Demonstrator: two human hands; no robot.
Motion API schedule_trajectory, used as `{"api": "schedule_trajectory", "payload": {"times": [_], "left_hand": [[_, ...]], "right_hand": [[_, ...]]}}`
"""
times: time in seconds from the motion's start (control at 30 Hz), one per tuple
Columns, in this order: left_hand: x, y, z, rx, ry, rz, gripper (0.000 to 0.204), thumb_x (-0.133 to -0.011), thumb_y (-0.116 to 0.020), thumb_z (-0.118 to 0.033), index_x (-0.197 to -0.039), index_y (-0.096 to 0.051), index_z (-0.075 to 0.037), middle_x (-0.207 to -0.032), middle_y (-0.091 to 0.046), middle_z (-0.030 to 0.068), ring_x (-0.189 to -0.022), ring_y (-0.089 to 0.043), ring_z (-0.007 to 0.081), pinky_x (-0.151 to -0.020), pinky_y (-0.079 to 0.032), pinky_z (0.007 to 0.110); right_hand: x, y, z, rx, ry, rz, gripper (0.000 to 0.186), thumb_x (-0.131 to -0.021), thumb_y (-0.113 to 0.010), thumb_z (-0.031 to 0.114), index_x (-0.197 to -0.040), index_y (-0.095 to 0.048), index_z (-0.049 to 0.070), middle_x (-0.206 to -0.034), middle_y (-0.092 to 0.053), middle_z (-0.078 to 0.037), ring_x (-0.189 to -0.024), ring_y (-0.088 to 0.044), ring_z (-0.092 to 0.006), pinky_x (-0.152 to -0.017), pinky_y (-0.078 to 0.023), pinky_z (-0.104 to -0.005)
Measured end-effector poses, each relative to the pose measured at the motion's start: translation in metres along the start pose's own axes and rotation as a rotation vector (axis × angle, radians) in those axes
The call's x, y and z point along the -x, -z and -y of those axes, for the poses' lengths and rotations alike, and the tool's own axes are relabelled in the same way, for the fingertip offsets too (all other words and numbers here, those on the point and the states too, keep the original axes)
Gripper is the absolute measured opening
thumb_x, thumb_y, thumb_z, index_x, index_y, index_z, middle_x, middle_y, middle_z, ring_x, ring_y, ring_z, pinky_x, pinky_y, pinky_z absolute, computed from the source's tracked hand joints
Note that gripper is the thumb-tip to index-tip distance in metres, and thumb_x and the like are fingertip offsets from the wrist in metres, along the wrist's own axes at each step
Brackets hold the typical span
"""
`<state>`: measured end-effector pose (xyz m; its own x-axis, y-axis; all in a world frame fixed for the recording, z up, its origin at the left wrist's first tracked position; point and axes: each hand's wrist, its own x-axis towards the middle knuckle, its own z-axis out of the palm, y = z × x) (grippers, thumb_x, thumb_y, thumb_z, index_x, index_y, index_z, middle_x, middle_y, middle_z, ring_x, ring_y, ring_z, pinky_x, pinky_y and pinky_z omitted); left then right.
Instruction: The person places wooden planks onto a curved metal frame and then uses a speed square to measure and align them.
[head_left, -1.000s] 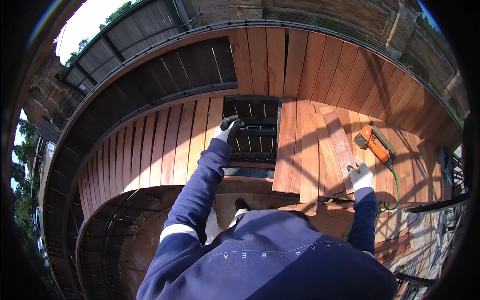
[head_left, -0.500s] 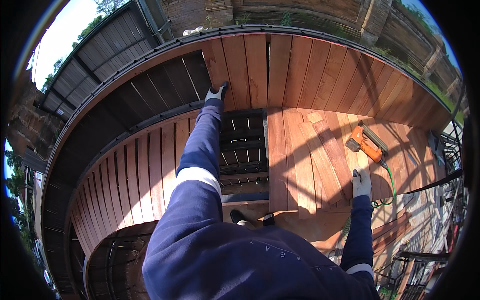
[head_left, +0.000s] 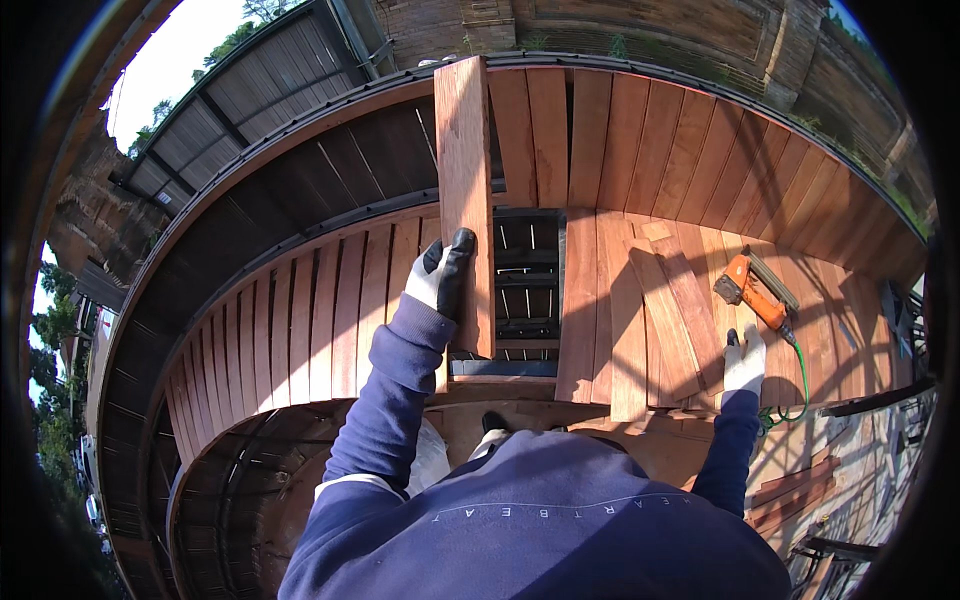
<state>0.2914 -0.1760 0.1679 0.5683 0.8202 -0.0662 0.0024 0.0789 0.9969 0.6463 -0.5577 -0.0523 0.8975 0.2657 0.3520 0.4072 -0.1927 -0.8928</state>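
In the head view, looking down, the gloved left hand (head_left: 445,270) is clamped on the near part of a long, straight-edged reddish-brown hardwood plank (head_left: 465,160), its grain rough and streaked with sunlight. The plank runs away from this hand, its far end overlapping a dark curved rim (head_left: 350,105). Just right of the hand, beyond the plank's edge, is a rectangular gap crossed by dark crossbars (head_left: 525,281); to its left, narrow tapering seat slats (head_left: 300,310) fan out along a curve. The right hand (head_left: 745,362), in a whitish glove with dark fingertips, points forward over smooth boards; whether its fingers are together or apart, I cannot tell. Just beyond it lies an orange-and-black nail gun (head_left: 755,290), with a thin green hose (head_left: 804,375) looping down on the hand's right. Left of this hand, loose flat boards (head_left: 665,310) lie askew. Far ahead of both hands stands a weathered brick wall (head_left: 650,45).
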Motion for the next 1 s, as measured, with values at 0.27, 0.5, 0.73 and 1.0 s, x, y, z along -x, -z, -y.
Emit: {"api": "schedule_trajectory", "payload": {"times": [0.27, 0.5, 0.73, 1.0], "left_hand": [[0.047, -0.135, 0.1, -0.208, -0.245, 0.39, 0.031, -0.095, -0.053, -0.035, -0.091, -0.056, -0.004, -0.07, -0.056, 0.0023, -0.064, -0.05, 0.0091, -0.058, -0.042, 0.028], [-0.136, -0.084, 0.114, -0.179, -0.091, 0.129, 0.032, -0.089, -0.063, -0.031, -0.101, -0.059, -0.002, -0.087, -0.064, 0.0054, -0.081, -0.057, 0.0115, -0.075, -0.047, 0.029], [-0.337, -0.05, 0.131, -0.572, 0.065, -0.07, 0.084, -0.069, -0.073, -0.056, -0.123, -0.051, 0.005, -0.117, -0.06, 0.0191, -0.11, -0.057, 0.0311, -0.093, -0.044, 0.035], [-0.293, -0.056, 0.164, -0.564, -0.228, -0.335, 0.052, -0.08, -0.071, -0.036, -0.112, -0.059, 0.003, -0.101, -0.066, 0.0149, -0.094, -0.063, 0.0228, -0.079, -0.049, 0.033]], "right_hand": [[0.054, -0.107, 0.231, -0.559, -0.398, 0.541, 0.038, -0.089, -0.051, 0.013, -0.126, -0.05, 0.004, -0.097, -0.058, -0.002, -0.068, -0.051, -0.0097, -0.058, -0.042, -0.0218], [0.051, -0.022, 0.151, -0.007, -0.128, 0.104, 0.044, -0.081, -0.048, -0.003, -0.125, -0.05, -0.006, -0.1, -0.059, -0.006, -0.07, -0.046, -0.0055, -0.065, -0.042, -0.0196], [0.108, 0.077, 0.136, -0.102, -0.378, 0.001, 0.057, -0.078, -0.037, -0.005, -0.135, -0.042, -0.005, -0.118, -0.056, -0.007, -0.068, -0.045, -0.0043, -0.061, -0.039, -0.0164], [0.149, 0.101, 0.136, 0.008, -0.514, 0.057, 0.055, -0.079, -0.04, -0.003, -0.134, -0.042, -0.006, -0.125, -0.053, -0.01, -0.097, -0.054, -0.0128, -0.081, -0.044, -0.0223]]}}
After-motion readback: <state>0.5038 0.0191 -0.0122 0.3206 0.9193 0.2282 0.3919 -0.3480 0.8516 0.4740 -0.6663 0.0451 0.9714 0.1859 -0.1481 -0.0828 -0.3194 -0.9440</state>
